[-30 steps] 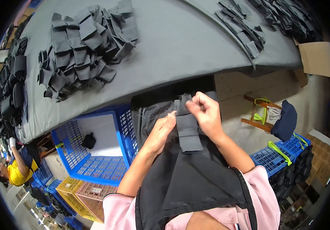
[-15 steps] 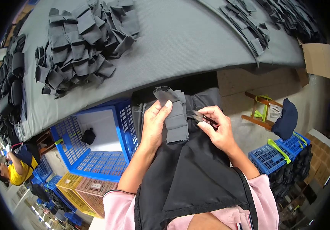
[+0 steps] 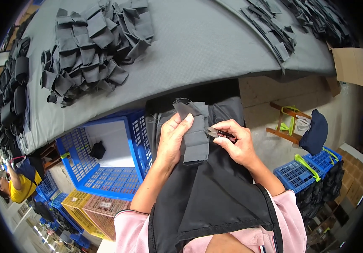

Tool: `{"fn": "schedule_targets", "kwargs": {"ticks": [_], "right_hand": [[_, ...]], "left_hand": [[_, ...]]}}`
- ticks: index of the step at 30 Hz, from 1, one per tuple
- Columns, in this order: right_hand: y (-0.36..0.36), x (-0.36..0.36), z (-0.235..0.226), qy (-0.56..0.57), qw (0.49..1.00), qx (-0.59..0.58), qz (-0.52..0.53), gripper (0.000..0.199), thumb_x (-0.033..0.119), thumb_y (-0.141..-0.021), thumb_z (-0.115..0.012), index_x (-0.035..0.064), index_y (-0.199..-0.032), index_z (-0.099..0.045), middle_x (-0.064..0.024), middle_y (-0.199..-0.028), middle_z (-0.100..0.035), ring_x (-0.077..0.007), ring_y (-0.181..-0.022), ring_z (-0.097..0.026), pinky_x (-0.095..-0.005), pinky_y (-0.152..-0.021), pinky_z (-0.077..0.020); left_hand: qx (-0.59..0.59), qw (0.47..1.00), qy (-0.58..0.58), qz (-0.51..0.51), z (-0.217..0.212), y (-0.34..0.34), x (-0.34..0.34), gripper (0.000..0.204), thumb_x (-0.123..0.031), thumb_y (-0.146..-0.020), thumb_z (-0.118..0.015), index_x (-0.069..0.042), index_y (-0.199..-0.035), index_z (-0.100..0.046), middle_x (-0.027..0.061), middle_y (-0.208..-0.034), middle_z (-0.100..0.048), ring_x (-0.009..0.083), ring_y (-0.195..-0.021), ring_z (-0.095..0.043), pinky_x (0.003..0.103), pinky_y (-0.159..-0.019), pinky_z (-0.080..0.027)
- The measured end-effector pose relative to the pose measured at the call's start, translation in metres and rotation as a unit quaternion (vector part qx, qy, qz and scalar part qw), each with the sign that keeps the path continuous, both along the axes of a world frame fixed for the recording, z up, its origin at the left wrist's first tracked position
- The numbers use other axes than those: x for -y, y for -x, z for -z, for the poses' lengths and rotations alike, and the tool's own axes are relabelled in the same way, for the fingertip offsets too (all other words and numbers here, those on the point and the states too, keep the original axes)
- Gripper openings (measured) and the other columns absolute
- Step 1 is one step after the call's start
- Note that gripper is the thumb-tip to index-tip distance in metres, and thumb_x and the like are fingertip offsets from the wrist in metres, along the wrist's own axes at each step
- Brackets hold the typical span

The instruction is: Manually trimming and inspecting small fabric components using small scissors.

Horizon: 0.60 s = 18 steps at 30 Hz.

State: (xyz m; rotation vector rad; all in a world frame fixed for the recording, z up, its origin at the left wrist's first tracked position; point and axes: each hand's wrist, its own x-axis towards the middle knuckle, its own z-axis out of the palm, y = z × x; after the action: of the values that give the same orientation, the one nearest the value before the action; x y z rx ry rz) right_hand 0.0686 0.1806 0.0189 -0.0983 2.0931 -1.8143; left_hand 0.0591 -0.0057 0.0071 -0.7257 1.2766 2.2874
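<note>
Over my lap, my left hand is closed on a stack of grey fabric pieces, thumb on top, with frayed threads sticking out at the upper end. My right hand grips a small pair of thread snips with a dark handle. Their metal blades point left and meet the right edge of the fabric stack; whether a thread is between them is too small to tell. Beneath both hands lies a black apron.
A grey-covered table spans the front, bearing a heap of grey fabric pieces and more strips at right. A blue crate stands left, a wooden stool right. A person in yellow is far left.
The fabric stack and my left hand have shifted slightly right and down. The snips have moved left and down, so their blades now reach the stack's edge.
</note>
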Motion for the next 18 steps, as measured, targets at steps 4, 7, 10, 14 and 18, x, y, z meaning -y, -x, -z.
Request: {"fn": "schedule_targets", "kwargs": {"ticks": [4,7,10,14,18], "right_hand": [[0.0019,0.0027,0.0018,-0.115,0.973,-0.202,-0.001,0.026,0.004,-0.073,-0.072,0.0016,-0.097,-0.062,-0.0076,-0.079,-0.065,-0.0159,-0.064,-0.062,-0.0256,-0.058,-0.0471],[0.0025,0.0052,0.0044,-0.143,0.951,-0.273,0.009,0.026,0.005,-0.071,-0.072,0.0026,-0.095,-0.063,-0.0082,-0.074,-0.065,-0.0195,-0.059,-0.06,-0.0274,-0.054,-0.0454],[-0.003,0.0035,0.0022,-0.125,0.969,-0.212,0.036,0.023,0.004,-0.072,-0.071,0.002,-0.094,-0.064,-0.0084,-0.075,-0.065,-0.0192,-0.059,-0.06,-0.0276,-0.054,-0.0455],[-0.0005,0.0052,-0.0016,-0.073,0.989,-0.118,0.055,0.018,0.004,-0.075,-0.069,0.0009,-0.092,-0.064,-0.0088,-0.078,-0.066,-0.0186,-0.06,-0.06,-0.0282,-0.057,-0.046],[0.0011,-0.0003,-0.003,-0.104,0.987,-0.118,0.026,0.017,0.002,-0.075,-0.069,-0.0001,-0.091,-0.064,-0.0097,-0.082,-0.066,-0.0172,-0.063,-0.06,-0.0269,-0.059,-0.0468]], "left_hand": [[0.001,1.0,0.001,0.006,0.0,-0.0006,-0.0011,0.021,-0.018,-0.091,-0.058,-0.003,-0.106,-0.062,0.0002,-0.095,-0.064,0.0054,-0.084,-0.056,0.021,-0.076,-0.045],[-0.006,1.0,0.006,0.001,0.0002,-0.0008,-0.0014,0.021,-0.018,-0.091,-0.059,-0.003,-0.105,-0.063,0.0,-0.094,-0.064,0.0052,-0.082,-0.056,0.021,-0.075,-0.045],[0.006,1.0,0.009,0.003,0.0001,-0.001,-0.0005,0.02,-0.018,-0.091,-0.059,-0.003,-0.103,-0.063,-0.0003,-0.092,-0.064,0.005,-0.081,-0.056,0.021,-0.074,-0.045],[-0.009,0.999,0.023,0.02,0.0,0.0006,0.001,0.019,-0.018,-0.09,-0.059,-0.002,-0.101,-0.064,-0.0004,-0.089,-0.064,0.0047,-0.079,-0.056,0.021,-0.073,-0.045],[-0.009,0.998,0.051,0.037,-0.0041,0.0028,0.0038,0.019,-0.017,-0.089,-0.059,-0.001,-0.098,-0.065,0.0,-0.086,-0.064,0.0052,-0.077,-0.056,0.021,-0.072,-0.045]]}}
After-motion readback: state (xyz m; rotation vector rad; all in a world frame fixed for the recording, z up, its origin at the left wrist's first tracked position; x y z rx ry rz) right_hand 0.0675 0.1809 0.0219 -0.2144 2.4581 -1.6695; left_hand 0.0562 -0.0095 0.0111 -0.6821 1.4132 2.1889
